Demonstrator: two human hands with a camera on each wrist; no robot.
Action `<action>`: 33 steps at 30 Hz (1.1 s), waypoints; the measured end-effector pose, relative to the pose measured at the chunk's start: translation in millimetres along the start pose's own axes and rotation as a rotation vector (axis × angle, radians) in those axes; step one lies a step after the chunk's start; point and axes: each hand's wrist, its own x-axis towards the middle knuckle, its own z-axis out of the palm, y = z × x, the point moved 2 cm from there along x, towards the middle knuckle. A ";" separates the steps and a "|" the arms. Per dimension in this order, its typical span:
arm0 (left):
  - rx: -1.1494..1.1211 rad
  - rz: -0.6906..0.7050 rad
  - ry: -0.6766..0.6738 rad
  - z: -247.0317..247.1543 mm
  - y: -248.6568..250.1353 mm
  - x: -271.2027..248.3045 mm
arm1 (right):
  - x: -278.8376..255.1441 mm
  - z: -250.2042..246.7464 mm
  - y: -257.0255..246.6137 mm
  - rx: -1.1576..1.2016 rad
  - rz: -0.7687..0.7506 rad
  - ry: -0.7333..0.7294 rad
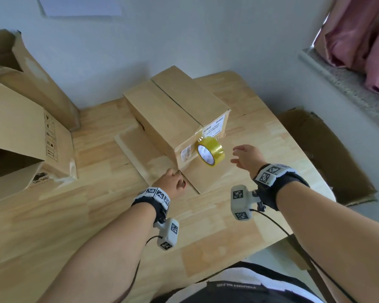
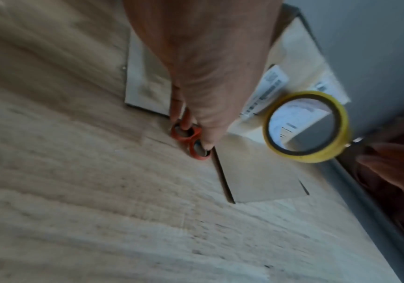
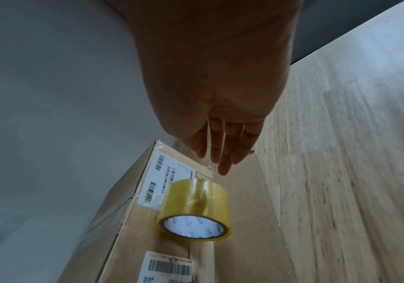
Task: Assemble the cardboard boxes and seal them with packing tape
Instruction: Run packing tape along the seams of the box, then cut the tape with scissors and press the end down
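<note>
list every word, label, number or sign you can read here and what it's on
"UN 34": partly readable beside a dark logo on the open box at left; the rest is blurred.
Handling pictograms on that box's side: signs only, no legible words.
White shipping labels with barcodes on the closed box: text too small to read.
Tape roll core: red and blue logo print, illegible.
Shirt lettering: mirrored and blurred, unreadable.
</note>
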 end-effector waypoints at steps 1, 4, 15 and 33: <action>-0.005 -0.027 -0.024 4.0 -2.9 2.6 | -1.0 -3.3 1.8 0.003 0.006 0.004; -0.011 -0.048 -0.069 12.2 -6.3 6.0 | -3.4 -8.9 5.5 0.024 0.022 -0.001; -0.404 0.026 -0.219 -67.5 1.8 -20.8 | -3.6 -1.7 -11.5 0.182 0.064 -0.137; -0.798 0.199 0.338 -165.5 122.6 21.3 | 13.9 -18.3 -81.0 0.461 0.058 -0.393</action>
